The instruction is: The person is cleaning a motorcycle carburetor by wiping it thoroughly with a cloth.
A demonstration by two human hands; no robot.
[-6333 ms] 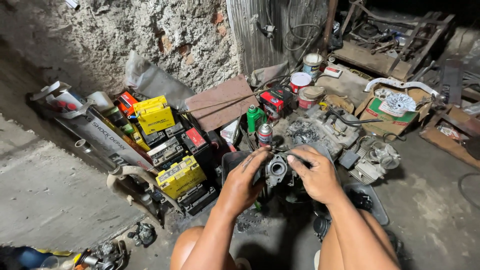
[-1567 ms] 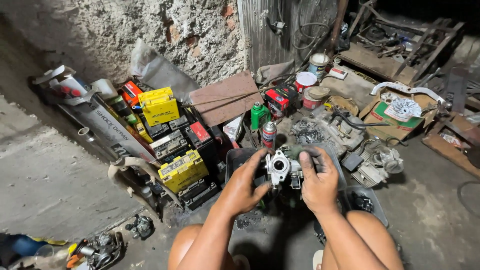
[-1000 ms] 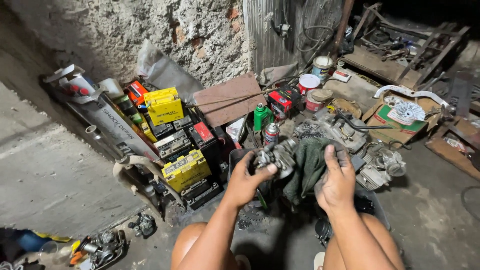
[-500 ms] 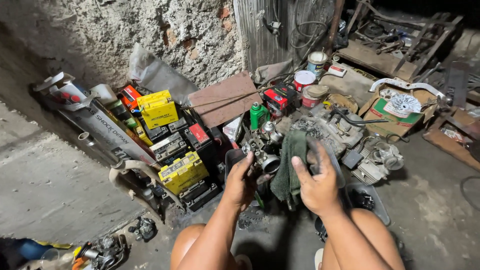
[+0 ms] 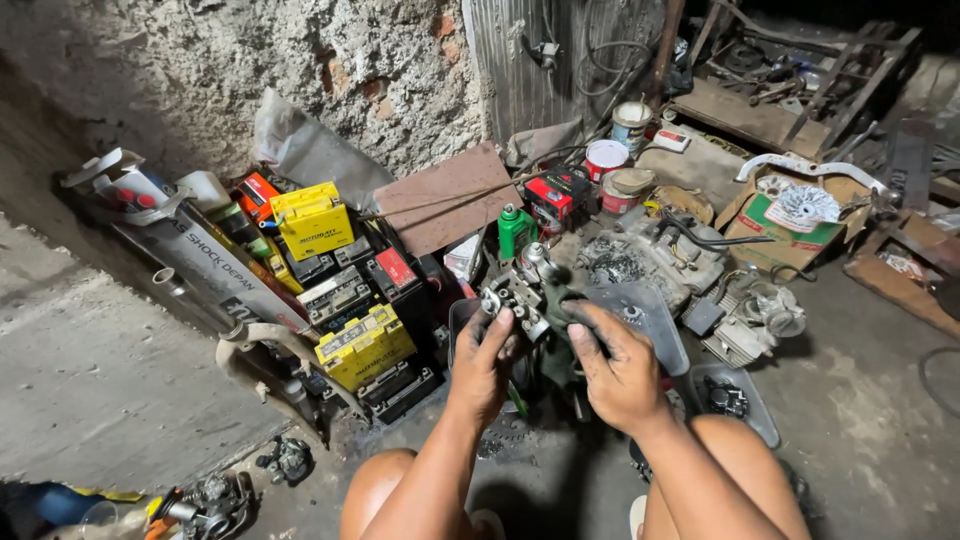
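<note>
My left hand (image 5: 484, 363) grips a small grey metal engine part, like a carburetor (image 5: 517, 294), with round bores and screws showing on its upper face. My right hand (image 5: 618, 366) presses a dark green rag (image 5: 556, 330) against the right side of that part, fingers curled over the cloth. Both hands are held above my bare knees, over a dark plastic tray (image 5: 640, 312) on the floor. The lower half of the part is hidden behind my fingers and the rag.
Yellow and black batteries (image 5: 362, 345) are piled at left beside a long silver exhaust pipe (image 5: 215, 267). A greasy engine block (image 5: 660, 255), paint tins (image 5: 605, 159), a green bottle (image 5: 514, 229) and a cardboard box (image 5: 800, 215) lie ahead. A rough plaster wall stands behind.
The rag, held up spread in my right hand half a second ago, is now pressed onto the metal part. My left hand has kept hold of the part throughout.
</note>
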